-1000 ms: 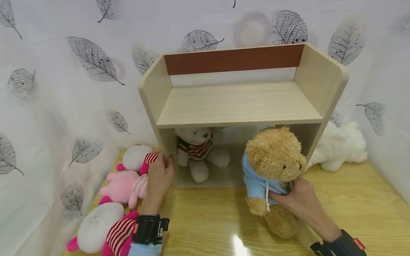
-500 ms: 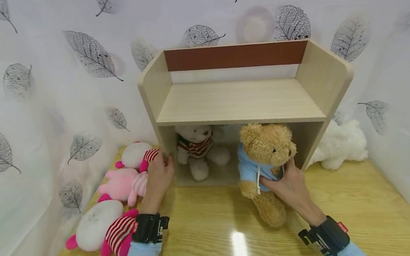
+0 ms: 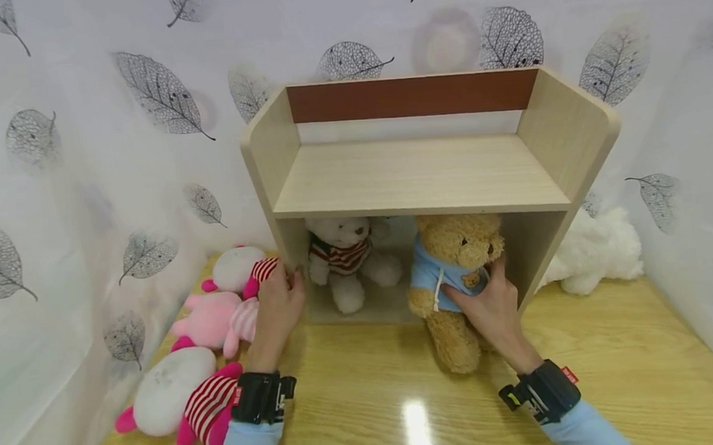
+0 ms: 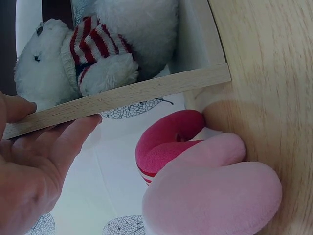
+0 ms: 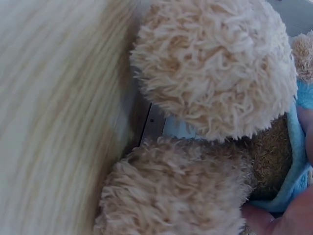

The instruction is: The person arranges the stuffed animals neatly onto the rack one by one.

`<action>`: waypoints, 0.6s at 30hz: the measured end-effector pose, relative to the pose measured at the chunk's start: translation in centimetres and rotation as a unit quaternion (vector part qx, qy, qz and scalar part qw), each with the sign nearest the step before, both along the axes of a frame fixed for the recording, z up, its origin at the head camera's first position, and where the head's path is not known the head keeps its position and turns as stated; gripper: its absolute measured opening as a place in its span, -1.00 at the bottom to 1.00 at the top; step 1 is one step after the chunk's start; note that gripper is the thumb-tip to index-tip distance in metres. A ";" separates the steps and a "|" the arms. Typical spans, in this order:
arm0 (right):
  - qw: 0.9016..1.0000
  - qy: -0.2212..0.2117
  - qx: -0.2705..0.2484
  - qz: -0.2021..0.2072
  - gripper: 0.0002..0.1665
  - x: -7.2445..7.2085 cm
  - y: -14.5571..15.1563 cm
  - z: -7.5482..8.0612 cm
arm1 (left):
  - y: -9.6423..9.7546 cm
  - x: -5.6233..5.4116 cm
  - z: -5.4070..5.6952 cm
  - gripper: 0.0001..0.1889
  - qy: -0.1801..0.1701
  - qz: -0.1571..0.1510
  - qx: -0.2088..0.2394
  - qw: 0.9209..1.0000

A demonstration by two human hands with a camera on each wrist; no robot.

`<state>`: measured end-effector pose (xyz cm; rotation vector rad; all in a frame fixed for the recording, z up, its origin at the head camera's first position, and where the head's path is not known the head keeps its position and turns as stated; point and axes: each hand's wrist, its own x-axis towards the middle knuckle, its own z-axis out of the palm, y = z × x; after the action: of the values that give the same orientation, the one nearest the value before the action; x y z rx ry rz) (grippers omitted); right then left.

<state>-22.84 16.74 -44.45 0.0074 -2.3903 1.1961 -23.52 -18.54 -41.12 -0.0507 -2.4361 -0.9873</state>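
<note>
My right hand point(image 3: 491, 308) grips a tan teddy bear point(image 3: 462, 239) in a light blue hoodie around its middle, thumb across the front. The bear is upright at the mouth of the lower compartment of a pale wooden shelf point(image 3: 415, 173); the top of its head is under the board, its legs stick out in front. In the right wrist view its furry legs point(image 5: 215, 63) fill the middle. My left hand point(image 3: 278, 314) pinches the front edge of the shelf's left side panel point(image 4: 137, 93), thumb inside, fingers outside. A white bear point(image 3: 347, 297) in a striped sweater sits inside at left.
Several pink and white plush toys lie left of the shelf, among them a pink one point(image 3: 211, 322) and a striped-shirted one point(image 3: 172, 394). A white fluffy plush point(image 3: 600, 250) lies to its right. Behind hangs a leaf-print curtain point(image 3: 122, 163).
My right hand has moved the teddy bear left and back, so its head has passed under the shelf board. My left hand stays on the side panel.
</note>
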 end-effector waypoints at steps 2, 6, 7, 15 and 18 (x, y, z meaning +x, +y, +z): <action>1.000 -0.005 -0.002 -0.003 0.11 -0.4 -0.1 -0.1 | 0.0 0.0 -0.1 -0.81 0.004 0.000 0.000 1.000; 1.000 -0.019 -0.009 -0.003 0.00 -1.2 -0.5 -0.1 | -0.1 -0.1 -0.2 -0.82 0.010 -0.002 -0.001 1.000; 1.000 -0.022 -0.008 -0.006 -0.03 -1.4 -0.6 -0.1 | -0.1 -0.2 -0.3 -0.82 0.010 -0.003 -0.001 1.000; 1.000 -0.013 0.004 -0.010 -0.15 -3.0 -1.3 -0.3 | -0.1 -0.1 -0.3 -0.82 0.001 -0.003 -0.003 1.000; 1.000 -0.009 0.004 -0.005 -0.15 -3.5 -1.6 -0.3 | -0.1 -0.1 -0.3 -0.83 0.001 -0.003 0.000 1.000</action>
<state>-26.37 15.13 -44.80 -0.0139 -2.4082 1.1879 -23.61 -18.59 -41.44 -0.0594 -2.4363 -0.9888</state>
